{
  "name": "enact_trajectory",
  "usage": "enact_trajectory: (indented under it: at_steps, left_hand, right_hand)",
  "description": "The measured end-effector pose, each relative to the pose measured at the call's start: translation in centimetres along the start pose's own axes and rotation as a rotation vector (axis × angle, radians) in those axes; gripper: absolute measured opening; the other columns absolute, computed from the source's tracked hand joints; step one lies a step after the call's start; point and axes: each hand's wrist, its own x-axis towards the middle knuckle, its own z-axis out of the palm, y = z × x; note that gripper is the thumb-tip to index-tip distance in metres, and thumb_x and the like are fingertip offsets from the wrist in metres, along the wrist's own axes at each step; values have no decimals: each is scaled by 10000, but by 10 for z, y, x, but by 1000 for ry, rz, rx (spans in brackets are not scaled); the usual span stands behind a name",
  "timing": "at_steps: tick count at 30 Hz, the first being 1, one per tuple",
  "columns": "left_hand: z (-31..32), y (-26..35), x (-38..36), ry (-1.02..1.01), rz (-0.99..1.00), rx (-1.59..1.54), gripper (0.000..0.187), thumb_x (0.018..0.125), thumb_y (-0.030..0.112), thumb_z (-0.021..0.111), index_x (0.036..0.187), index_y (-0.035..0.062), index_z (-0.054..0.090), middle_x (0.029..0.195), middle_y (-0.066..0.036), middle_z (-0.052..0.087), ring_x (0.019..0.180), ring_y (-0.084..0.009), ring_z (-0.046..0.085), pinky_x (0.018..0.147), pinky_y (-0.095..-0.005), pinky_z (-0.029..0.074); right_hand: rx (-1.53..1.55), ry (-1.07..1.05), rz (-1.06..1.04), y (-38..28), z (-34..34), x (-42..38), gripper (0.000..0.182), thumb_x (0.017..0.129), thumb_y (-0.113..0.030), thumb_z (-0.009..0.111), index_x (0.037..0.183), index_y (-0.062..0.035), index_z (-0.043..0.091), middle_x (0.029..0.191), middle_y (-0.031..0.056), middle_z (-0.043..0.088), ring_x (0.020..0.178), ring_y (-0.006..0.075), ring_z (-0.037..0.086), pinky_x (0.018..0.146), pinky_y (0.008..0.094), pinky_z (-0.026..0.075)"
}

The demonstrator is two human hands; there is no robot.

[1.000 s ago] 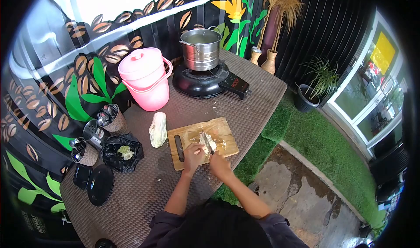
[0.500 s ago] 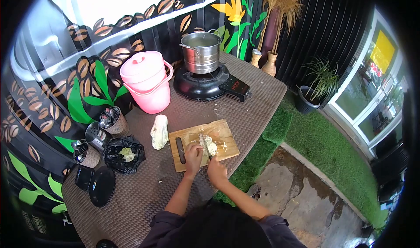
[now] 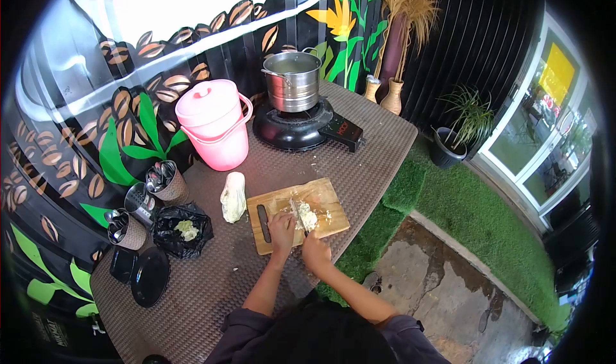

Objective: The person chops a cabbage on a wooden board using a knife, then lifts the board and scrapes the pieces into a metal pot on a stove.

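Note:
My right hand is wrapped around the handle of a knife, whose blade points away from me over the wooden cutting board. Just left of the blade, my left hand rests on the board with fingers bent together; what lies beneath them is hidden. Finely chopped pale vegetable is heaped against the blade's right side, with small bits scattered around. A whole napa cabbage lies on the table beyond the board's left edge.
A steel pot stands on a black portable stove, beside a pink lidded bucket. At left are a black plastic bag holding leaf scraps, cutlery holders and a black oval plate. The table's edge runs along the right.
The view has shifted slightly. My hands and the knife stay in nearly the same place on the board, with no clear change in grip.

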Motion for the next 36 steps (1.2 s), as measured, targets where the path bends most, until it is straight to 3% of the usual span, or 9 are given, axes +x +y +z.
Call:
enact_trajectory:
  at_steps: [3,11,15,23,25,29,31,32,36]
  left_hand:
    - [1,-4,-1,0,-2,-19,84,764,77,669,825,25,696,861,-93,638,889,-287,554,819,-384,418]
    - [3,-10,-5,-52,-37,12,98,753,108,687,827,48,712,867,-90,661,913,-277,550,849,-378,419]
    - [1,-8,0,-73,-30,-36,105,745,97,696,832,40,712,860,-92,676,890,-276,567,852,-383,426]
    - [-3,3,1,-101,-94,-131,135,799,85,663,904,11,703,890,-128,680,866,-288,617,785,-370,482]
    - [-11,12,2,-130,-160,-251,142,847,86,637,942,-4,693,948,-143,684,863,-291,649,760,-356,510]
    - [-16,14,-1,-72,-104,-284,163,847,54,616,989,11,686,988,-144,681,925,-283,645,795,-358,498]
    - [-26,24,0,-150,186,-180,209,837,17,592,1024,25,686,1004,-114,686,1014,-255,623,890,-367,446]
    - [-32,27,-1,-260,271,-117,258,843,88,609,1091,79,679,1139,-112,647,1184,-270,535,1005,-437,356]
    - [-48,49,-7,-394,360,-37,326,870,227,603,1185,154,646,1346,-117,514,1343,-308,353,1079,-534,209]
  right_hand:
    - [-18,54,19,1,10,5,327,957,-329,447,991,-4,447,768,203,669,712,384,671,652,488,538]
    - [27,-94,-79,11,-36,16,373,967,-350,414,1052,9,464,871,253,654,821,407,655,702,496,525]
    - [56,-51,104,-3,-11,5,358,969,-353,409,1033,-5,463,870,267,650,833,405,659,713,517,525]
    - [253,56,-169,49,-16,41,422,955,-349,423,995,56,534,773,263,632,661,391,647,621,474,509]
    - [633,-119,-85,46,-37,28,392,977,-339,389,843,6,518,544,141,530,408,243,546,397,383,427]
    - [948,-282,67,51,-31,18,373,976,-342,375,769,-44,460,458,53,404,284,145,360,292,293,297]
    - [1132,-345,146,47,-36,12,364,977,-347,357,740,-79,425,449,25,379,281,136,327,278,281,273]
    - [1196,-374,151,48,-37,11,364,980,-347,362,756,-69,436,463,32,398,305,145,345,301,299,290]
    - [1320,-431,177,46,-48,1,343,983,-348,346,790,-76,425,456,23,372,307,134,333,303,295,280]
